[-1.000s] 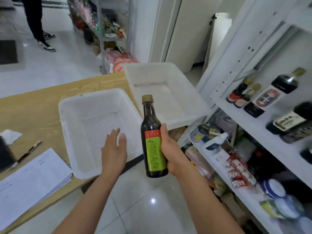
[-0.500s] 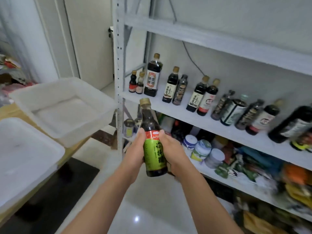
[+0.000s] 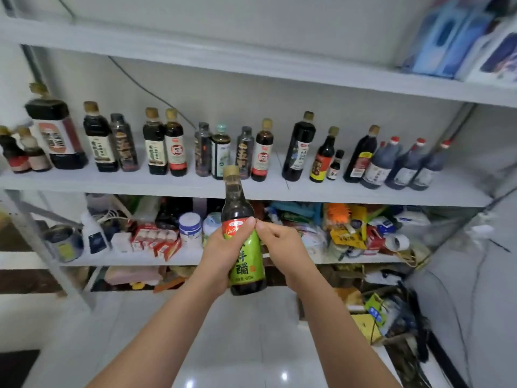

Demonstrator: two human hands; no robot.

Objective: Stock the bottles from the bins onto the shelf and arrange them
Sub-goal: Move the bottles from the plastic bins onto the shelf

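A dark vinegar bottle [image 3: 247, 266] with a green and red label and a gold cap stands upright in mid-air in front of the white shelf [image 3: 307, 193]. My left hand [image 3: 223, 247] grips its left side, with the fingers wrapped over the red part of the label. My right hand [image 3: 282, 245] is at its right side, thumb on the label and fingers curled. Several dark sauce bottles [image 3: 296, 147] stand in a row on the shelf board above and behind the held bottle. There is a gap in the row around [image 3: 279, 169].
A top shelf holds blue packages [image 3: 458, 37]. The lower shelf [image 3: 126, 257] is crowded with jars, boxes and packets. Clutter and cables [image 3: 391, 312] lie on the floor at the right. White tiled floor [image 3: 237, 345] lies below my arms.
I have turned from the table and bins to face the shelf. The bottle went from my right hand alone to both hands, with the left now wrapped round it.
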